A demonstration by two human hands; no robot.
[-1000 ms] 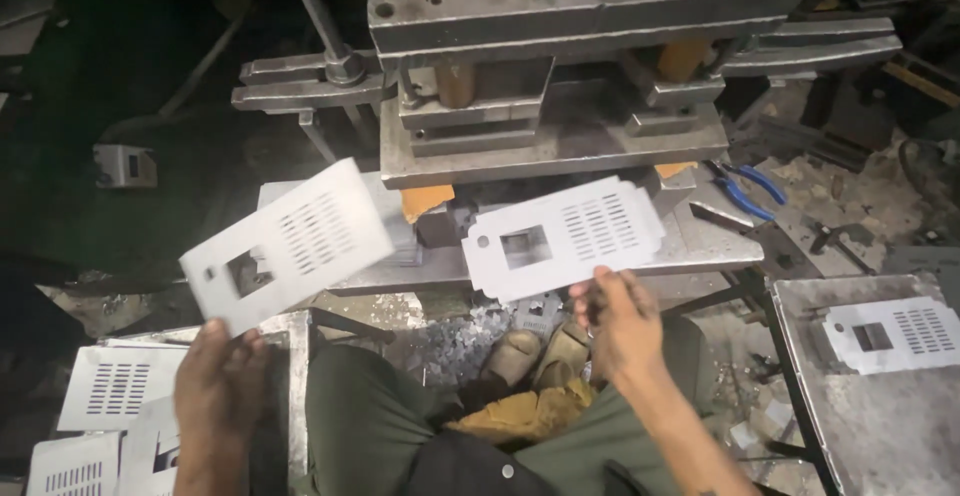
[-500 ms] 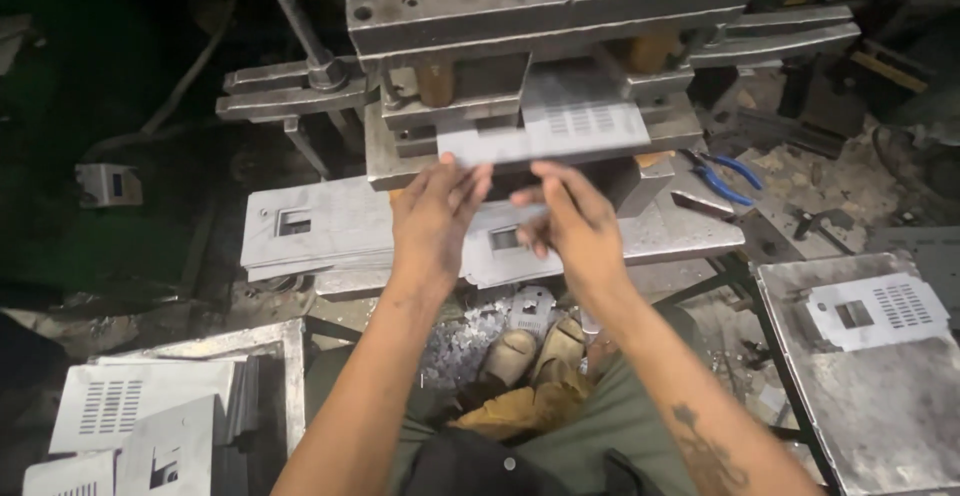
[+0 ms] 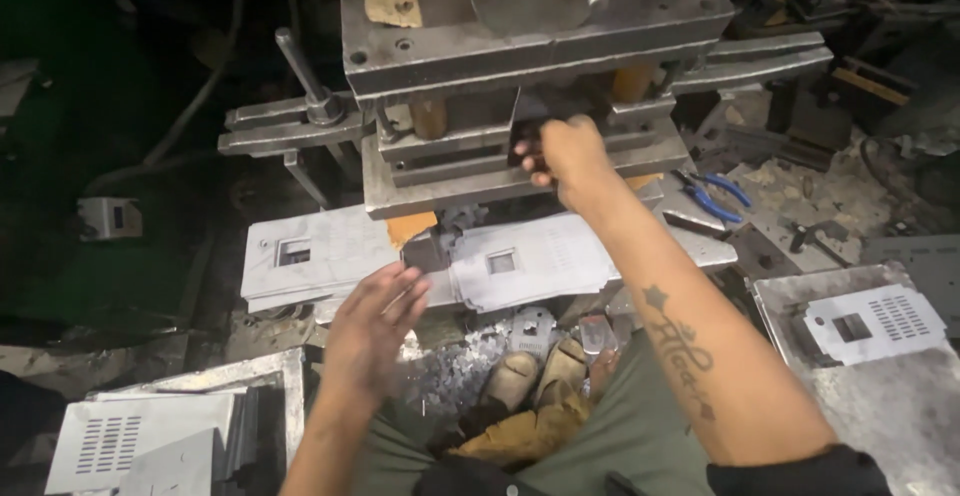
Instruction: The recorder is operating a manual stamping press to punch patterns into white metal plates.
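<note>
Steel press (image 3: 520, 86): right hand (image 3: 568, 151) grip curled inside, contents unclear; left hand (image 3: 372, 328) open.

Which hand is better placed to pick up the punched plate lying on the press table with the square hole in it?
Left. The left hand hovers open at the near edge of the punched plate, while the right hand is up inside the press at the die.

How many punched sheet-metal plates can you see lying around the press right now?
At least 5: two on the press shelf, one at right, two stacked lower left. More may be hidden in stacks.
</note>
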